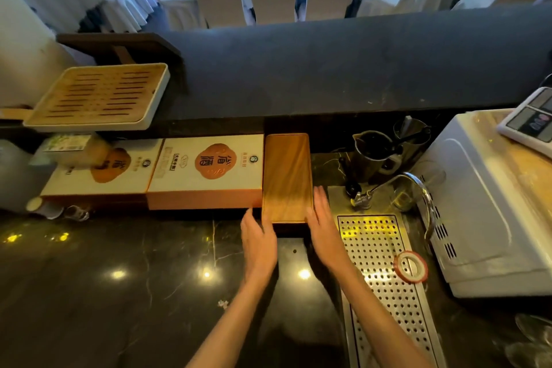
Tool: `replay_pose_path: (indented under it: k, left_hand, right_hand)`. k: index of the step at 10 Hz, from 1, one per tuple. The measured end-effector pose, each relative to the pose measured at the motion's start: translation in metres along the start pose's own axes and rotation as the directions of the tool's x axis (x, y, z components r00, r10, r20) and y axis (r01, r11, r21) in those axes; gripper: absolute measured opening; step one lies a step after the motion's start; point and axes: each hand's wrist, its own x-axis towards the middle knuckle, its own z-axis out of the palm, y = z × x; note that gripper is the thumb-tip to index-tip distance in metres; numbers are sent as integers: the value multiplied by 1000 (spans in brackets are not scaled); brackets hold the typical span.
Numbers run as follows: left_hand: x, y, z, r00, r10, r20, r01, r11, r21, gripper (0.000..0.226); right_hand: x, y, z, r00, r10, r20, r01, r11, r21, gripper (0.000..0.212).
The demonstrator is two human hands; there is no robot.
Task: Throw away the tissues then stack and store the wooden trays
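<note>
From my remote seat the biggest thing is the dark marble counter (119,278), and on its far part lies the wooden tray (286,176), my landmark, set lengthwise away from me under the raised black ledge (328,69). A dark edge shows beneath the tray's near end; I cannot tell whether that is a second tray. Well right of the tray stands a white appliance (484,203). Just right of the tray and nearer to me runs a perforated steel drain (382,278). Touching the tray's left side is a white-and-orange box (206,170), with a second box (101,170) beyond it. Further left of the tray and higher sits a slatted tray (98,95) in a white rim.

My left hand (258,242) is at the tray's near left corner, fingers straight and together, tips on the edge. My right hand (324,230) lies along the tray's right side, fingers straight and pressed flat against it. Neither curls round the wood.

Right of the tray's far end stand two metal pitchers (373,155); a dark handle pokes out of the farther one. A red-and-white ring (410,266) lies on the drain
</note>
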Motion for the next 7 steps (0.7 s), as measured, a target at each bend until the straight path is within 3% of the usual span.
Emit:
replay_pose_path:
  k: [1, 2, 4, 5, 6, 7]
  left_hand:
    - [-14, -12, -1, 914, 381, 139, -397, 772, 496, 62]
    - [-16, -26, 3, 879, 374, 294, -463, 530, 710, 74]
    - [-10, -22, 1, 892, 274, 359, -445, 398, 802, 105]
    - [-5, 2, -18, 874, 207, 439, -485, 341, 805, 101]
    - [-17, 43, -50, 843, 177, 508, -535, 369, 760, 69]
    - [-47, 42, -84, 850, 387, 358, -515, 467, 719, 30]
  right_hand:
    - [-25, 13, 4, 970, -229, 80, 233, 790, -567, 67]
    - [-29, 14, 8, 971, -205, 125, 234, 691, -684, 71]
    - [-25, -3, 1, 975, -169, 142, 219, 658, -720, 77]
    - [-9, -28, -23, 970, -4, 241, 182, 666, -723, 56]
    - [-7, -68, -40, 941, 110, 320, 110, 795, -596, 45]
    - [-48, -64, -42, 978, -135, 161, 198, 844, -499, 38]
